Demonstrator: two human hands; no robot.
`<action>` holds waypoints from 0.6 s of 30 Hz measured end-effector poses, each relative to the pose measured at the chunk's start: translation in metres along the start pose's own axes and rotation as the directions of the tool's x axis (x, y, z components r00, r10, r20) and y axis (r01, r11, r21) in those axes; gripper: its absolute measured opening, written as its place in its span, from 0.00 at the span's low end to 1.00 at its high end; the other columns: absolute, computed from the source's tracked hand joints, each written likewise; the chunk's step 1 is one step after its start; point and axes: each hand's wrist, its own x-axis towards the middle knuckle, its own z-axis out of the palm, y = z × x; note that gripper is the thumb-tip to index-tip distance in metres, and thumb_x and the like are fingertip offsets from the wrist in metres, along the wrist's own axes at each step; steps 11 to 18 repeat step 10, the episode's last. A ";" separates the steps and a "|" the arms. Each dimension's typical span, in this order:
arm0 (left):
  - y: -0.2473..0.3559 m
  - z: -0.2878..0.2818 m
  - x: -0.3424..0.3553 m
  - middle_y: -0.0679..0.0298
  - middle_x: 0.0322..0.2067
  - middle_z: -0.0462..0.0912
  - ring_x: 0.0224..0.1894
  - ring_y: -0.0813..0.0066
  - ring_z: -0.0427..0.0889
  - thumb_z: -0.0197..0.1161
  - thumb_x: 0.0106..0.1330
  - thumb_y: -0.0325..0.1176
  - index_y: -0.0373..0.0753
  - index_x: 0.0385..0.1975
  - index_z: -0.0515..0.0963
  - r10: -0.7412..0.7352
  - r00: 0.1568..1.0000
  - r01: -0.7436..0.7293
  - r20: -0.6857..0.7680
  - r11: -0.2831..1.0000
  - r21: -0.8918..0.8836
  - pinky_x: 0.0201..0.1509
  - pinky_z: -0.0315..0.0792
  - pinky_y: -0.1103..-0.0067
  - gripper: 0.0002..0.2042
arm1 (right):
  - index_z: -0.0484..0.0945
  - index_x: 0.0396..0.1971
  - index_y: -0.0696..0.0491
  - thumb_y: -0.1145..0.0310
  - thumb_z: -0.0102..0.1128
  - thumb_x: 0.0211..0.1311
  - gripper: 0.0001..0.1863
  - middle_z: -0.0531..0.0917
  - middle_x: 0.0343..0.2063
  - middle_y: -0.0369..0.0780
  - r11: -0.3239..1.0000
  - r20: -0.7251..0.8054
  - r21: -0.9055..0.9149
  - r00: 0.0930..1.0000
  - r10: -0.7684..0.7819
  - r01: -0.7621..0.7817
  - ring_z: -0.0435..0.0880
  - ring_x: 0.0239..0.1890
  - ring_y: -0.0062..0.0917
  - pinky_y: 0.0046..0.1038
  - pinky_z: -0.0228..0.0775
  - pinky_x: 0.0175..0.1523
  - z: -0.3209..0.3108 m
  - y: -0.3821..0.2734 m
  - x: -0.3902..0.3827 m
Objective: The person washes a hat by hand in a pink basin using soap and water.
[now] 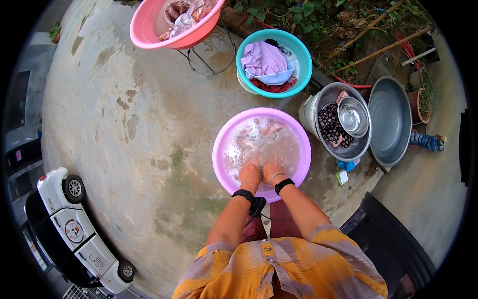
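Observation:
A pink-purple plastic basin (pixel 219 174) of cloudy, sudsy water stands right in front of me. Both my hands reach into it over the near rim. My left hand (pixel 249 174) is sunk to about the knuckles, with its fingers hidden under the suds. Close beside it, my right hand (pixel 272 171) is dipped in the same way, so its fingers do not show either. Pinkish cloth (pixel 271 129) shows through the foam toward the far side of the basin. Whether either hand grips cloth below the surface is hidden.
Beyond stands a teal basin (pixel 306 60) of lilac and dark laundry; a pink basin (pixel 144 30) of clothes rests on a metal stand. At right are a metal basin (pixel 323 94) with patterned cloth and a bowl, and a large grey tub (pixel 391 124). A white car (pixel 74 229) is parked left.

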 end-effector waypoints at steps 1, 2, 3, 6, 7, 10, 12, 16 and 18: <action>-0.004 -0.007 -0.019 0.47 0.43 0.73 0.44 0.57 0.75 0.44 0.59 0.28 0.41 0.55 0.60 0.042 0.997 -0.039 -0.058 0.998 0.044 0.43 0.72 0.71 0.21 | 0.79 0.35 0.55 0.58 0.59 0.40 0.21 0.77 0.41 0.46 0.997 0.035 0.021 0.997 -0.073 0.072 0.77 0.44 0.36 0.33 0.68 0.48 -0.019 -0.009 -0.018; -0.015 -0.007 -0.031 0.45 0.43 0.73 0.43 0.56 0.76 0.44 0.58 0.28 0.41 0.56 0.58 0.061 0.993 -0.060 -0.104 0.998 0.013 0.43 0.72 0.70 0.23 | 0.79 0.33 0.55 0.56 0.62 0.36 0.23 0.78 0.40 0.46 0.988 -0.014 -0.056 0.990 -0.143 0.142 0.77 0.44 0.35 0.32 0.68 0.49 -0.025 -0.017 -0.028; 0.000 -0.031 -0.048 0.43 0.44 0.71 0.41 0.54 0.76 0.45 0.57 0.27 0.41 0.56 0.58 0.061 0.997 -0.056 0.044 0.992 -0.111 0.43 0.72 0.69 0.23 | 0.78 0.33 0.55 0.55 0.64 0.33 0.25 0.78 0.39 0.47 0.986 -0.053 -0.020 0.985 -0.164 0.163 0.76 0.44 0.35 0.32 0.67 0.49 -0.022 -0.005 -0.041; -0.015 -0.037 -0.104 0.47 0.43 0.70 0.44 0.51 0.73 0.53 0.53 0.29 0.48 0.55 0.59 0.111 0.983 -0.144 -0.143 0.957 -0.250 0.45 0.69 0.67 0.26 | 0.71 0.44 0.53 0.57 0.65 0.31 0.33 0.75 0.42 0.49 0.974 -0.121 0.124 0.977 -0.176 0.191 0.72 0.47 0.41 0.34 0.64 0.52 -0.029 -0.007 -0.083; -0.022 -0.039 -0.127 0.46 0.46 0.66 0.48 0.50 0.70 0.58 0.48 0.30 0.49 0.56 0.59 0.136 0.980 -0.179 -0.146 0.923 -0.339 0.49 0.67 0.67 0.30 | 0.67 0.51 0.51 0.60 0.64 0.32 0.37 0.72 0.46 0.49 0.969 -0.090 0.182 0.984 -0.151 0.165 0.69 0.50 0.42 0.34 0.61 0.56 -0.037 -0.012 -0.104; -0.030 -0.067 -0.173 0.46 0.49 0.64 0.54 0.52 0.64 0.60 0.46 0.30 0.49 0.58 0.57 0.090 0.986 -0.142 -0.143 0.899 -0.414 0.56 0.61 0.67 0.34 | 0.61 0.57 0.47 0.60 0.64 0.32 0.43 0.63 0.55 0.50 0.903 -0.387 0.081 0.848 -0.361 0.422 0.57 0.59 0.43 0.33 0.50 0.62 -0.068 -0.029 -0.158; -0.030 -0.067 -0.173 0.46 0.49 0.64 0.54 0.52 0.64 0.60 0.46 0.30 0.49 0.58 0.57 0.090 0.986 -0.142 -0.143 0.899 -0.414 0.56 0.61 0.67 0.34 | 0.61 0.57 0.47 0.60 0.64 0.32 0.43 0.63 0.55 0.50 0.903 -0.387 0.081 0.848 -0.361 0.422 0.57 0.59 0.43 0.33 0.50 0.62 -0.068 -0.029 -0.158; -0.030 -0.067 -0.173 0.46 0.49 0.64 0.54 0.52 0.64 0.60 0.46 0.30 0.49 0.58 0.57 0.090 0.986 -0.142 -0.143 0.899 -0.414 0.56 0.61 0.67 0.34 | 0.61 0.57 0.47 0.60 0.64 0.32 0.43 0.63 0.55 0.50 0.903 -0.387 0.081 0.848 -0.361 0.422 0.57 0.59 0.43 0.33 0.50 0.62 -0.068 -0.029 -0.158; -0.030 -0.067 -0.173 0.46 0.49 0.64 0.54 0.52 0.64 0.60 0.46 0.30 0.49 0.58 0.57 0.090 0.986 -0.142 -0.143 0.899 -0.414 0.56 0.61 0.67 0.34 | 0.61 0.57 0.47 0.60 0.64 0.32 0.43 0.63 0.55 0.50 0.903 -0.387 0.081 0.848 -0.361 0.422 0.57 0.59 0.43 0.33 0.50 0.62 -0.068 -0.029 -0.158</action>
